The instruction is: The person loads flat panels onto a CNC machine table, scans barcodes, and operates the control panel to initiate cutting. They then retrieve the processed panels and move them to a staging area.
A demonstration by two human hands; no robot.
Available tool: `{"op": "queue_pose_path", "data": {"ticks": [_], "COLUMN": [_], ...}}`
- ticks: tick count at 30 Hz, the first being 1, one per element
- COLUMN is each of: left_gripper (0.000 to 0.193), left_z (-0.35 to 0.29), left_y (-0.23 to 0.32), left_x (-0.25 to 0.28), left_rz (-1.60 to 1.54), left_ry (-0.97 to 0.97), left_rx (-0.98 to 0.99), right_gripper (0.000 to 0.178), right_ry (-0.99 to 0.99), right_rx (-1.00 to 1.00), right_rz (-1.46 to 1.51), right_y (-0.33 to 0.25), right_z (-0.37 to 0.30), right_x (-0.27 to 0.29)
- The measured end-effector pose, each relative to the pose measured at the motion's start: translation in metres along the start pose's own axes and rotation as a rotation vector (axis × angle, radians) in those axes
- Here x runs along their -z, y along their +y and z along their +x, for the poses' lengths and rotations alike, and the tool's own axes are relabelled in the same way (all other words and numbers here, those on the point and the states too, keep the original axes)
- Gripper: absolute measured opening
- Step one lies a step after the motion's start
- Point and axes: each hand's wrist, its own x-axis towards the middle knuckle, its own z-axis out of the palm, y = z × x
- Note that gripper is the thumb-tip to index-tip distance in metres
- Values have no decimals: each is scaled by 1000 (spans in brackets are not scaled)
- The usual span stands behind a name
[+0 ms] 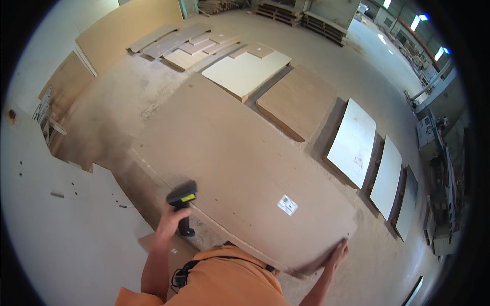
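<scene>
A large brown wooden panel [240,173] lies at waist height across the middle, with small holes and a white label [287,205] on its face. My left hand [172,218] is closed round the grip of a black handheld barcode scanner [182,195] with a yellow sticker, held at the panel's near edge. At the panel's right end, my right hand [338,253] grips the edge near the corner; some of its fingers are hidden.
Stacks of boards line the far side: a cream board [245,71], a brown board [297,99] and a white board [352,143]. A big white panel [66,224] with holes stands at my left. Pallets [324,28] sit at the back. A smaller brown board [168,247] lies below my left hand.
</scene>
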Motion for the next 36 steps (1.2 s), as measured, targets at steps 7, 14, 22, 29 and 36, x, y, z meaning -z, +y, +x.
{"op": "queue_pose_path", "data": {"ticks": [7,14,22,29,36], "left_gripper": [53,59,50,36,33], "left_z": [135,254,445,653,835], "left_y": [63,76,143,196,181], "left_x": [66,148,299,463,587], "left_rz": [-114,-258,-333,-419,-376], "left_ry": [284,420,428,433,655], "left_rx": [54,0,-18,-153,203], "right_gripper": [59,58,46,66,60], "right_ry": [-194,-302,-356,-1029,-1440], "right_rx": [154,330,153,-51,-338], "right_rz": [-19,4,238,565,491], "right_y": [-208,-372,-548,-655,-795], "right_z": [45,9,-90,-138,-255], "right_x": [-220,-410,-556,-649,-899]}}
